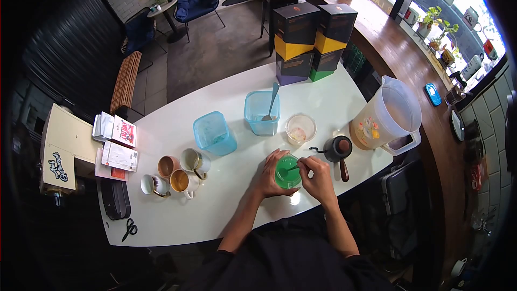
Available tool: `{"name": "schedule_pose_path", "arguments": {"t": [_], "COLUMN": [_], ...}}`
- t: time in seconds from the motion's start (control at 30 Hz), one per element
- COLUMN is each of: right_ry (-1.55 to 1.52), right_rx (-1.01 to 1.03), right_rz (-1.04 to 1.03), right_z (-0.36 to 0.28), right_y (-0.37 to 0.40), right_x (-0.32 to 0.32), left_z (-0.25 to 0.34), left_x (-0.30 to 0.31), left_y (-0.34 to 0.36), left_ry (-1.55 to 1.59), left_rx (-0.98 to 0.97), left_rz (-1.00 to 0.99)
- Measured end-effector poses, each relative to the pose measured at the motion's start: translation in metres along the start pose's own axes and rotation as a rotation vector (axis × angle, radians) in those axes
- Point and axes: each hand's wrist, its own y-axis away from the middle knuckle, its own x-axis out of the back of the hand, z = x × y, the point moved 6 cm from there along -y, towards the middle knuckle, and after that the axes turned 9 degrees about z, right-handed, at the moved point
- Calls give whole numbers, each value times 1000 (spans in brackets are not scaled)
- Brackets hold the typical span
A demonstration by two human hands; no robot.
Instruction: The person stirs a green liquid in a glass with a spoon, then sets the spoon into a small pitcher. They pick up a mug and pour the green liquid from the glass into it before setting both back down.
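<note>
I have my right fingers [307,166] pinching a thin utensil [293,168], slanting leftward from them into the green-filled cup [282,180] my left fingers [271,164] wrap.

A clear cup [287,173] of green liquid [283,179] stands upright on the white table [207,210]; a utensil [294,168] slants inside.

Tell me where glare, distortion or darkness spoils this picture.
Head view throughout: the bright glass window is partly blown out, upper right; glare spots the glossy white table just below the clear cup of green liquid; wide-angle distortion bows the table edges; corners fall black.
</note>
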Motion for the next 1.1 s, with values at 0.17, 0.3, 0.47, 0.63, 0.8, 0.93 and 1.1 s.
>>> {"name": "schedule_pose_path", "arguments": {"t": [0.17,0.3,0.47,0.63,0.8,0.93,1.1], "right_ry": [115,73,17,122,123,39,47], "right_rx": [66,51,41,68,57,41,44], "right_rz": [62,8,34,38,-14,-30,-64], "right_z": [-3,-1,-1,-5,-1,-1,-1], "right_y": [-2,1,0,0,2,4,3], "right_x": [5,2,0,1,-3,-9,-8], "left_z": [2,1,4,4,5,6,1], "left_x": [1,0,1,2,2,2,0], "left_y": [0,0,-1,-1,-1,-1,1], "left_ry": [4,10,-4,-15,-21,-20,0], "left_rx": [25,10,6,1,-8,-3,-9], "left_rz": [-9,-1,8,8,13,13,18]}}
